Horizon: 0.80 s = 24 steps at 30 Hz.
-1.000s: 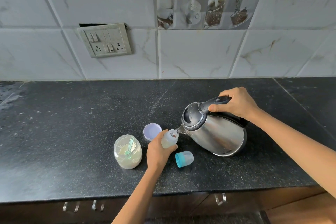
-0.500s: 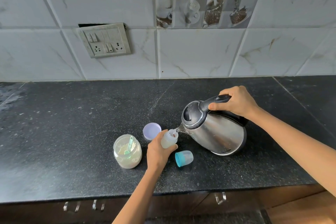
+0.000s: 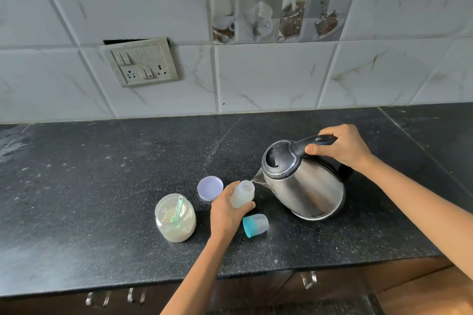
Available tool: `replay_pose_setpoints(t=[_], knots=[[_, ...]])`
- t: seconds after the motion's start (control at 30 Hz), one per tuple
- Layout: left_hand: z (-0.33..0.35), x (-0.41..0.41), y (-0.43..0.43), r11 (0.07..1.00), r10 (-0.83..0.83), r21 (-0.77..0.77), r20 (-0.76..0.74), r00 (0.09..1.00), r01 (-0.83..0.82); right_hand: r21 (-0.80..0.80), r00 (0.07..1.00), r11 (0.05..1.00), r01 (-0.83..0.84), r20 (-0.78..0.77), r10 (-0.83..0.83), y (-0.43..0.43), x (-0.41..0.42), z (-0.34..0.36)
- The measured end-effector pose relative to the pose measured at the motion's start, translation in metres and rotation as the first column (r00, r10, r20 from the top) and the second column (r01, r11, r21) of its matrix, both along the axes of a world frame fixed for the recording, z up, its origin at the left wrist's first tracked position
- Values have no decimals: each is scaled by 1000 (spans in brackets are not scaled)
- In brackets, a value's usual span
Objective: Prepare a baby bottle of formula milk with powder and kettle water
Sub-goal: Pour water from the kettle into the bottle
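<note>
My left hand (image 3: 226, 212) grips a small translucent baby bottle (image 3: 242, 193), open at the top and tilted slightly toward the kettle. My right hand (image 3: 340, 146) is closed on the black handle of a steel kettle (image 3: 304, 186), tipped left so its spout sits at the bottle's mouth. A clear jar of pale powder (image 3: 175, 217) stands left of my left hand, with a green scoop (image 3: 178, 208) inside it. The jar's lilac lid (image 3: 210, 187) lies behind the bottle. The bottle's teal-ringed cap (image 3: 255, 225) lies on its side just right of my left hand.
All this sits on a black stone counter (image 3: 102, 186) with a tiled wall behind. A switch and socket plate (image 3: 140, 62) is on the wall at the left. Drawer handles (image 3: 309, 279) show below the counter's front edge.
The kettle and bottle hold nearly the same pose, spout at the bottle's mouth. The kettle looks tipped a little more to the left.
</note>
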<state>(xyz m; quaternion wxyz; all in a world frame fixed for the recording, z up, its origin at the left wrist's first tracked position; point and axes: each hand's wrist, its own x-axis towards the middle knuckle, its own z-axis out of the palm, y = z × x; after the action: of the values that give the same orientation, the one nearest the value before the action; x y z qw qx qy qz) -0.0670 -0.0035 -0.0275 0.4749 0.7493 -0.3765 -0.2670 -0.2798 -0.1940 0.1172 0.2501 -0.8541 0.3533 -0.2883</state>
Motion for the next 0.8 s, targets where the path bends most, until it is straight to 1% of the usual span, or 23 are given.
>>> replay_pose_setpoints(t=[0.23, 0.37, 0.53, 0.8], knots=[[15, -12, -13, 998, -59, -22, -2, 998, 59, 28, 998, 1000, 10, 60, -12, -5, -17, -8], [18, -15, -15, 998, -65, -18, 6, 998, 65, 35, 997, 999, 13, 81, -16, -4, -21, -9], [15, -12, -11, 999, -42, 6, 27, 999, 42, 30, 998, 999, 11, 69, -13, 0, -13, -5], [11, -4, -1, 1000, 2, 20, 68, 998, -3, -35, 999, 999, -29, -31, 28, 9, 6, 2]])
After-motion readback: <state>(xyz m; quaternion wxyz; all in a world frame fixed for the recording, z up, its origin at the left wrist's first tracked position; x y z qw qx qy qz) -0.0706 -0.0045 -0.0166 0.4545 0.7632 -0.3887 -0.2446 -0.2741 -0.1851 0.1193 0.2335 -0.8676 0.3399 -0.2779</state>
